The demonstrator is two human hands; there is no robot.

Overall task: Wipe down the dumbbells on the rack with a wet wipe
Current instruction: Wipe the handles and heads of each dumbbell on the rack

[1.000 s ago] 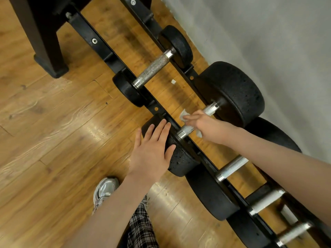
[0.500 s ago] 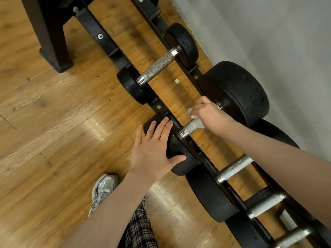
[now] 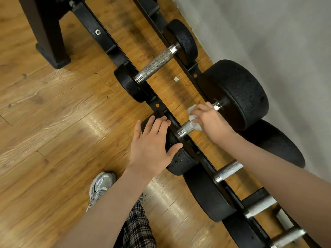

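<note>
On the low black steel rack (image 3: 105, 42) by the grey wall, the big dumbbell with rough black round heads and a knurled silver handle (image 3: 188, 126) lay across both rails, second in the row as I looked down. My right hand (image 3: 210, 120) was curled over that handle, pressing the crumpled white wet wipe (image 3: 192, 111) around the bar; bits of wipe showed at the fingertips and under the palm. My left hand (image 3: 152, 145) lay flat, fingers straight, on the near head (image 3: 179, 158) of the same dumbbell, thumb spread along its edge, holding nothing.

I judged this dumbbell heavy and stiff, unlikely to shift under a wipe, though its round heads might roll a little in the cradle, so bracing the near head seemed sensible. The knurling should drag on the soft, damp wipe and could snag or tear it; a wrap around the bar with light pressure looked the best hold. The pitted heads would take broad flat strokes.

Much was hidden. My right hand covered most of the handle, so I could not tell how much of the wipe was under it. The far head (image 3: 238, 93) hid its back face. Further dumbbells (image 3: 229, 170) ran off the lower right edge, partly behind my forearm. A small white fleck (image 3: 176, 79) on the wooden floor (image 3: 53, 122) was too small to identify.
</note>
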